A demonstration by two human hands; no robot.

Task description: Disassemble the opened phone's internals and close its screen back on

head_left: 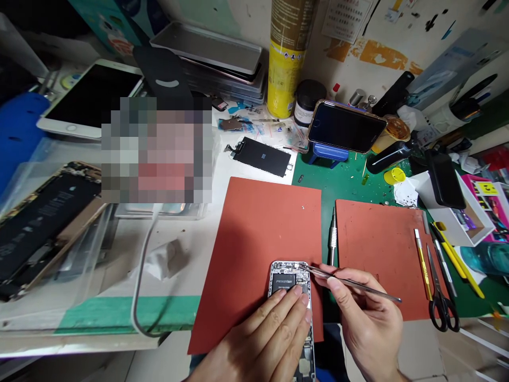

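Opened phone (277, 267): laid on the nearer part of the left red mat (274, 223), between the 2 hands. Its long axis is pointed away from the body, with only a slight slant; the far end is exposed, and the near end is cut off by the frame.

Left hand (266, 337): reached in from the left and laid across the phone's middle. Its fingers are extended, pressed together side by side, with the tips near the dark battery (283, 282). Of the 2 hands, this is the nearer, in direct contact.

Right hand (371, 318): held to the right of the phone, apart from it. The metal tweezers (382, 293) are pinched between thumb and fingers. They are angled leftward, across the phone's long axis, and their tips are brought to the far right corner. Whether a part is gripped there cannot be told.

Surroundings: a screwdriver (333, 239) is seen between the 2 mats. On the right red mat (374, 239), black-handled scissors (441, 313) are placed beside a yellow-handled tool (423, 268). Beyond the left mat, a loose dark screen (262, 156) is laid on the table (234, 185).
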